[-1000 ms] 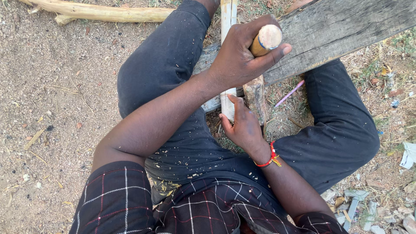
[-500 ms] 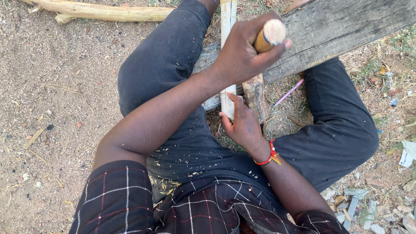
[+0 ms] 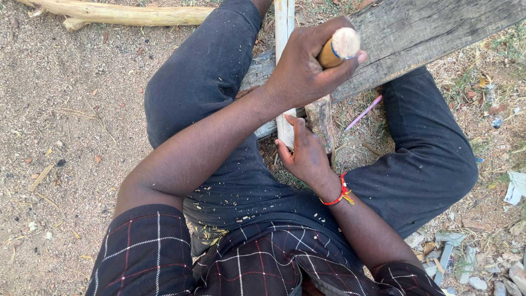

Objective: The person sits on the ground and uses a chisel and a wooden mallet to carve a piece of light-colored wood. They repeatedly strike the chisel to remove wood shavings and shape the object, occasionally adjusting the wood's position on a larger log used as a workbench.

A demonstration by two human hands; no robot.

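**Wood strip pinned on block, tool handle gripped above it**

Far left of the hands: bare dirt ground (image 3: 60,137), a peeled log (image 3: 120,13) lying at the top edge, well apart. Open room on that side.

Left hand (image 3: 307,63) is fisted tight round a wooden tool handle (image 3: 339,46), round butt end up; the blade is hidden behind the fist, can't tell its shape.

Just below it, the pale wood strip (image 3: 284,22) runs away between the knees and rests on a weathered plank (image 3: 427,30). Right hand (image 3: 307,156) pinches the strip's near end, fingers curled round it, red thread on the wrist.

Judgement: strip looks light, stiff, dry, likely splintery at cut edges. Best held low at the near end, clear of the tool.

Right of the hands: knee hems things in, rubble and litter (image 3: 466,257) beyond. Little swing room there.
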